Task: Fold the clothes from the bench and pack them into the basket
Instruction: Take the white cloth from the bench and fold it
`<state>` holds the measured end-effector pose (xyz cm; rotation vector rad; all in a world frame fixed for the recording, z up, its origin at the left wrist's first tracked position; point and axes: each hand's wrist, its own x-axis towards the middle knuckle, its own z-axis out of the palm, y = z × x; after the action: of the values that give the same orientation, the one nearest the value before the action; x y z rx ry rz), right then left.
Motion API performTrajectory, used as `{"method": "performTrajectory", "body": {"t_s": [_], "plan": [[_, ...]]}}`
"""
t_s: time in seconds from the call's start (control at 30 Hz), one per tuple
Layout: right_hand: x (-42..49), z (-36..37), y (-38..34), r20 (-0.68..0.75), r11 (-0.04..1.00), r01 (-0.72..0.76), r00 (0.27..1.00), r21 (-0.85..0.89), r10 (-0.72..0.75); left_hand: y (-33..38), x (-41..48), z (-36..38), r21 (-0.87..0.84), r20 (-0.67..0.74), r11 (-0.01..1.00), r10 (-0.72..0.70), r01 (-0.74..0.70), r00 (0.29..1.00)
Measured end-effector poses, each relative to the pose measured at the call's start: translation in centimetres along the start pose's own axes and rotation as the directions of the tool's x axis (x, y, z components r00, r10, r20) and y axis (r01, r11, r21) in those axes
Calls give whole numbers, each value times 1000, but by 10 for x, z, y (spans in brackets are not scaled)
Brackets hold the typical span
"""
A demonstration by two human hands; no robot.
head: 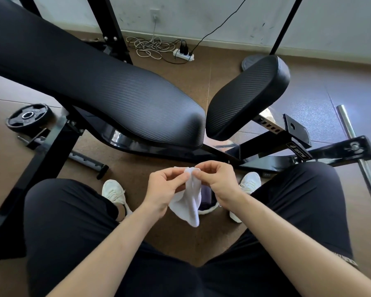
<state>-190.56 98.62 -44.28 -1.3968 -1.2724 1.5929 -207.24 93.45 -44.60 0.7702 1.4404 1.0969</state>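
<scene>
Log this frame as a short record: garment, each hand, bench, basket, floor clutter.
garment: white sock, hanging between the knees
left hand: pinches the sock's top edge
right hand: pinches the same edge
bench: black pads, no clothes on the visible part
basket: probably the white-rimmed thing behind the sock, mostly hidden
floor: weight plate, power strip, cables

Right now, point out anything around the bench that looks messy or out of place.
A tangle of loose cables lies heaped on the floor beside the power strip by the wall, and a weight plate lies flat left of the bench.
</scene>
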Motion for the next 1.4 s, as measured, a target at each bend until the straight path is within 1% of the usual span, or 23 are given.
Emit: {"method": "performTrajectory", "body": {"t_s": [0.1,0.2,0.3,0.37,0.47,0.67,0.77,0.83,0.93,1.0,1.07,1.17,1.23,1.3,1.4], "plan": [[-3,4,-4,-13,997,25,1000,-78,-27,0,0,5,-18,-43,1000,7,-8,999],[-4,5,-7,-8,995,35,999,-98,-36,-1,1,6,-35,-64,999,16,-18,998],[-5,5,-8,-15,992,69,997,-108,-71,-3,1,7,2,-74,999,42,-42,996],[-7,5,-10,-4,992,89,996,-91,-90,-3,1,6,2,-76,999,45,-45,996],[-10,7,-12,51,993,104,994,-53,-101,-2,2,4,25,-74,997,75,-73,994],[-9,12,-7,128,997,24,991,68,-32,-3,4,0,145,-84,981,143,-130,986],[-8,14,-5,183,994,11,983,111,-32,-6,6,-1,198,-106,965,196,-172,975],[-7,14,-4,204,994,28,978,103,-48,-6,7,-3,234,-101,951,228,-200,968],[-4,10,-5,173,996,91,981,13,-92,-4,7,-7,261,-96,938,259,-227,961],[0,5,-4,117,970,195,977,-145,-179,-1,6,-12,274,-67,929,278,-250,958],[5,0,-1,106,917,272,962,-291,-252,2,5,-17,285,12,914,296,-287,955],[11,-3,0,193,850,344,938,-398,-289,6,2,-23,298,166,887,315,-352,934],[12,-2,-3,271,793,402,912,-457,-307,7,-1,-26,314,238,870,316,-381,918],[11,0,-5,316,773,427,899,-470,-304,7,-2,-30,321,267,860,320,-397,909],[10,-1,-6,310,783,377,919,-495,-246,9,-3,-36,321,291,851,330,-416,898]]}}
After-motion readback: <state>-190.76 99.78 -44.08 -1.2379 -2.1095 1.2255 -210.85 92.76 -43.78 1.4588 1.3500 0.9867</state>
